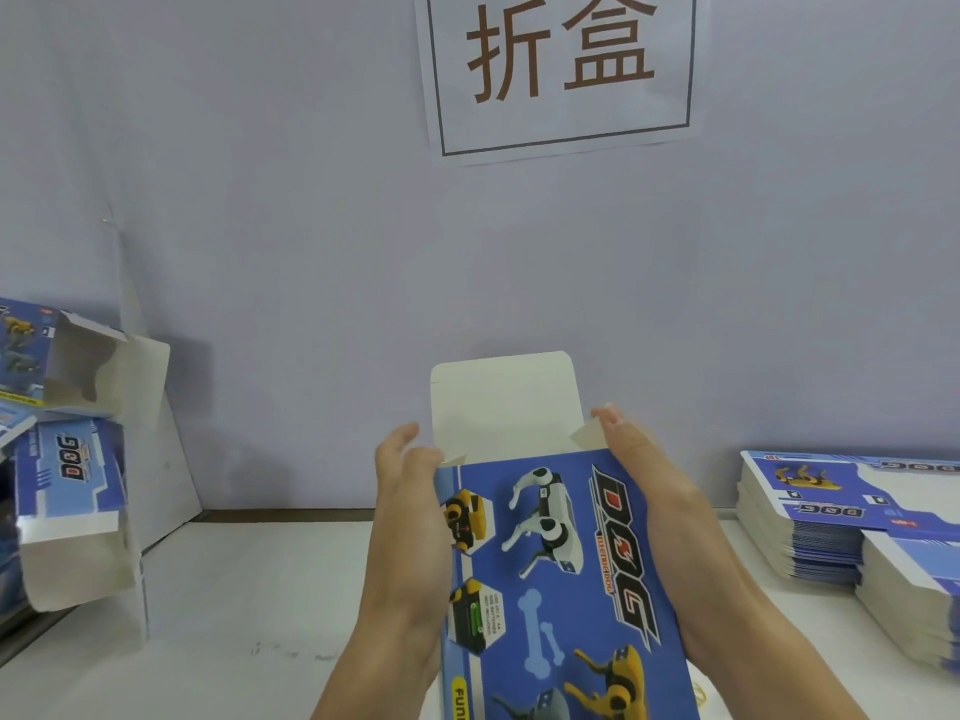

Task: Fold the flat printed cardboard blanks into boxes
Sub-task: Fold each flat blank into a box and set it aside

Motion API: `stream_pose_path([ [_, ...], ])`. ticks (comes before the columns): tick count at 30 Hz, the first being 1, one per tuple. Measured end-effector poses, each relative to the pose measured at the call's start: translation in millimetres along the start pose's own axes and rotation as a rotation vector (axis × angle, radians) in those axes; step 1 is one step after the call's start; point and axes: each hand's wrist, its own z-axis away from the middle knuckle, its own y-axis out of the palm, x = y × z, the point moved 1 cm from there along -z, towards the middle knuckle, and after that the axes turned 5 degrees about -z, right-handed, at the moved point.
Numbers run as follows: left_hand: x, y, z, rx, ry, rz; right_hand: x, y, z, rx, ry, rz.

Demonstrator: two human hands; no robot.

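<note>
A blue printed box point(556, 579) with robot-dog pictures and the word DOG is held upright in front of me, its white top lid flap point(504, 402) standing open. My left hand point(410, 511) grips its left side, fingers at the small left flap. My right hand point(649, 501) grips the right side, with fingertips on the small right dust flap point(587, 433). Two stacks of flat printed blanks point(810, 517) lie on the table at the right.
Folded blue boxes point(72, 459) are piled at the left against a white partition. The white table point(249, 589) runs under my arms. A paper sign point(561, 70) with brown characters hangs on the pale wall behind.
</note>
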Motion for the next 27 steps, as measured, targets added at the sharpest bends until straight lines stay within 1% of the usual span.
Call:
stream_pose_path([
  [2, -3, -3, -1, -0.024, 0.034, -0.025, -1, 2, -8, -0.053, -0.065, 0.014],
  [5, -6, -3, 2, -0.020, 0.044, -0.034, -9, 0, 2, 0.064, -0.093, 0.009],
  [7, -9, -2, 5, -0.037, 0.020, -0.012, -14, -3, 7, 0.094, -0.090, -0.059],
  [10, -11, 1, 8, -0.051, 0.012, 0.001, -17, -9, 4, 0.035, -0.070, 0.002],
  [12, -8, 0, 7, -0.029, 0.003, 0.016, -16, -9, 4, 0.010, -0.033, 0.045],
  [16, -3, -3, 6, 0.009, -0.047, 0.043, -16, -11, 5, -0.019, 0.028, 0.047],
  [21, -5, -1, 5, -0.002, -0.050, 0.070, -16, -11, 4, -0.036, 0.063, -0.034],
  [25, -7, 4, 7, 0.025, -0.034, 0.034, -13, -11, 5, 0.019, 0.091, -0.021],
  [27, -8, 4, 7, 0.015, -0.009, 0.013, -13, -11, 4, 0.005, 0.077, -0.017],
])
